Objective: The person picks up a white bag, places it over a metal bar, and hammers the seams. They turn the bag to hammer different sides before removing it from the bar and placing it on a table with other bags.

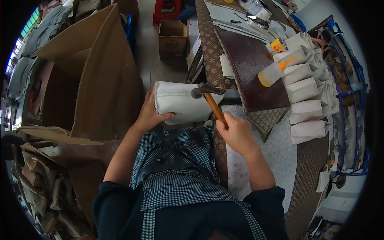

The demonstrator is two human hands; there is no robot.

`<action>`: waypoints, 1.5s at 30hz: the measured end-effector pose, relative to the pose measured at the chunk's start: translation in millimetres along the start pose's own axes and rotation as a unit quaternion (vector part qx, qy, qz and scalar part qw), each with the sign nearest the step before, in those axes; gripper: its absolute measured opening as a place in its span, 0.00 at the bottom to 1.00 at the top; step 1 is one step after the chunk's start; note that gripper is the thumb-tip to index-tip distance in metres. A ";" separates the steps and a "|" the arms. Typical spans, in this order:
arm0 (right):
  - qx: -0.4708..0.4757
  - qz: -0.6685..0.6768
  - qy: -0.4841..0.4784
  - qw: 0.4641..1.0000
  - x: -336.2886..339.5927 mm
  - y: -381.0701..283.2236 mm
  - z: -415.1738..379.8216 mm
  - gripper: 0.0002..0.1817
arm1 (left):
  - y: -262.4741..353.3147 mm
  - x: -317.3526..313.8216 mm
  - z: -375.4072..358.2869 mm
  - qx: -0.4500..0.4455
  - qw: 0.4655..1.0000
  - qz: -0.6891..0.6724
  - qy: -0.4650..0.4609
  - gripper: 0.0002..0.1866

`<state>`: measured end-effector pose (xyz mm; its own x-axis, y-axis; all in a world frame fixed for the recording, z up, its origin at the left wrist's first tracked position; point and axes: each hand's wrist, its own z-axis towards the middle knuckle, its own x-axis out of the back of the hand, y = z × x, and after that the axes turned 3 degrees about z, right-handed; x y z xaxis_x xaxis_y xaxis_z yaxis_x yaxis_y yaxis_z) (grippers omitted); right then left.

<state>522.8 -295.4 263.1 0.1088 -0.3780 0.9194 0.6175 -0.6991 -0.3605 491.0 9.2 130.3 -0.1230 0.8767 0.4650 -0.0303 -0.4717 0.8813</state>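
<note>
My left hand grips the left end of a boxy white pouch, its thumb lying along the lower side. A stitched seam runs across the pouch's upper part. In my right hand is a hammer with an orange-brown wooden handle. The dark metal head overlaps the right part of the pouch in this view. A dark bar shows at the pouch's right end, beside the table. Below the pouch lies my checked apron.
Several similar white pouches line the table's right side. A dark red board carries a glue bottle with an orange nozzle; a yellow tin stands near it. A large open carton is at left, a smaller box ahead.
</note>
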 end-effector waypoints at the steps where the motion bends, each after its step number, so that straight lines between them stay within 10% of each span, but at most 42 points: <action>1: -0.002 0.008 0.011 1.000 8.8 4.0 -3.3 0.09 | 0.9 0.2 1.2 0.008 1.000 -0.007 0.000 0.76; 9: -0.024 0.139 0.104 0.985 19.2 0.9 -19.8 0.10 | -7.3 -3.6 0.8 -0.008 0.999 -0.050 0.010 0.70; 13: -0.072 0.037 0.002 0.997 7.0 14.6 -20.9 0.11 | 0.0 0.0 -3.2 -0.005 0.999 -0.042 0.011 0.64; 26: -0.121 -0.094 0.136 0.979 57.2 100.5 -44.3 0.11 | -10.6 -4.9 -7.0 -0.064 0.995 -0.001 0.079 0.65; 33: -0.114 0.282 0.102 0.947 64.4 27.7 -29.7 0.09 | -12.9 -5.5 -2.7 -0.061 0.995 0.022 0.076 0.66; 38: -0.048 0.107 -0.049 0.992 30.3 19.2 -0.3 0.14 | -18.9 -7.6 -2.6 -0.075 0.993 0.026 0.087 0.66; 45: -0.010 0.209 0.062 0.976 44.1 -1.7 -2.3 0.13 | -16.3 -9.1 -4.3 -0.060 0.994 0.007 0.085 0.67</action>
<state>524.8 -312.3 303.9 0.2512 -0.7027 0.6657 0.5236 -0.4798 -0.7040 488.4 8.4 111.3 -0.2906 0.8458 0.4474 -0.1448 -0.5011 0.8532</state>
